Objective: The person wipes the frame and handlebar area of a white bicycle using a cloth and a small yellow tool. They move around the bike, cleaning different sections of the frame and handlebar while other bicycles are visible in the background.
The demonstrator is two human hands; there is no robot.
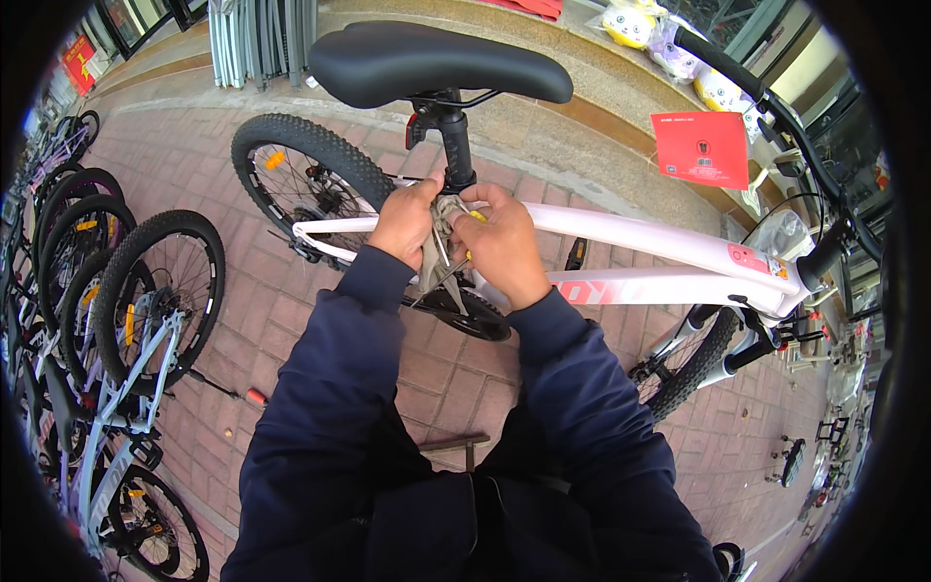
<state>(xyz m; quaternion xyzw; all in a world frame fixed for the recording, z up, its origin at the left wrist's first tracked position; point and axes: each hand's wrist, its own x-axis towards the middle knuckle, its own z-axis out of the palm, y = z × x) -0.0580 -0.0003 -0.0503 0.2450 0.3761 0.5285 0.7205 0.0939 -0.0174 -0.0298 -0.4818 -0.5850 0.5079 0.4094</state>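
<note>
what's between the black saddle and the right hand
The black seat post, with a red fitting beside it, lies between the saddle and the right hand in the head view.

Room on the left, bike parts far

A black seat [436, 63] and its post [454, 136] block the far side of the hands [509, 250]. A pink bar [621, 231] is in the way on the right, a fat wheel [335, 148] on the far left. Hands could pass over the brick floor [262, 325] between the parked bikes [107, 417] and the left sleeve [330, 378].

Bicycles [109, 310] stand packed at left, grey bars [262, 44] near stone steps [611, 112].
</note>
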